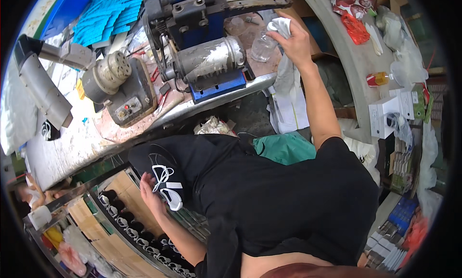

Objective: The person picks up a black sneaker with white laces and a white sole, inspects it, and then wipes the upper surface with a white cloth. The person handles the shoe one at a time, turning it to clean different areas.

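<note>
Pinching white cloth (pixel 279 25) betw thumb + fingers w/ R hand (pixel 296 41), right at clear bottle (pixel 263 49); touching or just above, can't tell. Bunched small, prob. for firm hold w/out loose fabric. Note bottle nr edge of table (pixel 62 157), beside grey cylindrical motor (pixel 209 59); prob. put there for easy reach w/ R arm. Reaching fwd + to R w/ that arm, elbow nearly straight, wrist bent in toward bottle.

On L: hand (pixel 153 197) low by black trousers (pixel 207 153), fingers part-curled, next to white eyewear frame (pixel 172 185). Gripped or only touched, can't tell. Prob. kept over lap to stay close, nr rack of eyewear (pixel 137 237). Forearm angled fwd + out to L.
</note>
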`<action>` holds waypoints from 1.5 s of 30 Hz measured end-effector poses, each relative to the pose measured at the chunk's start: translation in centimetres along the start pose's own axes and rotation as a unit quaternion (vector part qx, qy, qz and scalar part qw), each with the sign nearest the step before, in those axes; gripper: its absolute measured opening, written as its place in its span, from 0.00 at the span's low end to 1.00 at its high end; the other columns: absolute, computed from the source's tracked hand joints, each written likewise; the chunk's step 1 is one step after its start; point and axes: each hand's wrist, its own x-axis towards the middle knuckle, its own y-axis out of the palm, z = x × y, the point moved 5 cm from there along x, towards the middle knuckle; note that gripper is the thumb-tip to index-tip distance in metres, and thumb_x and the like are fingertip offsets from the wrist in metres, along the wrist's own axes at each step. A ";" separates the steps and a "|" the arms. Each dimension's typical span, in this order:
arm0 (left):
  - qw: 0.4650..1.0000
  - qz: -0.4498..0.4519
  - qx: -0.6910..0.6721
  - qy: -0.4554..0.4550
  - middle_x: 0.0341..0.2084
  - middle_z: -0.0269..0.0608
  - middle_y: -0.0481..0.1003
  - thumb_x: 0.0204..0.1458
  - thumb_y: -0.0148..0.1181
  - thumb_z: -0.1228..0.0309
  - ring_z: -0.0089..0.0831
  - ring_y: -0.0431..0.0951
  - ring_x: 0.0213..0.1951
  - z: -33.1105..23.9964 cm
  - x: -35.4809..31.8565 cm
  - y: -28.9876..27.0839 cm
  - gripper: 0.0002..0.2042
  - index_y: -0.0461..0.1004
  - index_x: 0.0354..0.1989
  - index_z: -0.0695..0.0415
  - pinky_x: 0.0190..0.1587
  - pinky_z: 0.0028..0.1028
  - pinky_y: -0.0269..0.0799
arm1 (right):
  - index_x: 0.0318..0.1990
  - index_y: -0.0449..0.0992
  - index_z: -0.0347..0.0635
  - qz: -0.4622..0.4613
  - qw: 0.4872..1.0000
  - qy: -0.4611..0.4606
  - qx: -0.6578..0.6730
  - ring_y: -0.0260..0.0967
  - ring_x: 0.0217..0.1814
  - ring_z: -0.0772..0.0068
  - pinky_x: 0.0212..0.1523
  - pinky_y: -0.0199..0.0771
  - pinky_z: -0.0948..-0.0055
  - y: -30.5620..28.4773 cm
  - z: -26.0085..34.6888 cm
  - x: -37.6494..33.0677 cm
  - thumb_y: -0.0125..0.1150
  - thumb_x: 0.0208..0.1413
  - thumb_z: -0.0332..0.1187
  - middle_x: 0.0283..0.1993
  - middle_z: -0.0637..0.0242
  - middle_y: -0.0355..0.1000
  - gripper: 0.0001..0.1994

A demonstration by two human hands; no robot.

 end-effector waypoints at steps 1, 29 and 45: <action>0.994 0.042 -0.100 -0.022 0.55 0.46 0.75 0.72 0.41 0.53 0.33 0.74 0.56 1.0 -0.9 0.6 0.26 0.68 0.63 0.64 0.62 0.34 0.68 | 0.45 0.82 0.39 0.022 0.999 0.030 0.012 0.80 0.40 0.65 0.46 0.77 0.69 0.8 -0.7 -0.2 0.79 0.47 0.40 0.39 0.58 0.82 0.20; 0.989 0.099 0.104 0.019 0.49 0.48 0.76 0.51 0.69 0.76 0.27 0.78 0.46 -1.0 -2.1 7.9 0.35 0.51 0.63 0.60 0.48 0.28 0.76 | 0.55 0.76 0.35 0.082 0.798 -0.337 -0.494 0.79 0.52 0.66 0.53 0.81 0.66 -4.8 -17.4 -9.9 0.58 0.65 0.39 0.49 0.58 0.80 0.18; 0.743 0.242 -0.623 -0.039 0.51 0.75 0.73 0.60 0.45 0.36 0.70 0.75 0.52 -1.9 -1.4 3.7 0.44 0.58 0.69 0.68 0.53 0.57 0.77 | 0.51 0.78 0.38 0.164 0.829 -0.235 -0.480 0.79 0.49 0.65 0.51 0.81 0.64 -0.9 -17.8 -11.9 0.57 0.64 0.41 0.47 0.60 0.80 0.17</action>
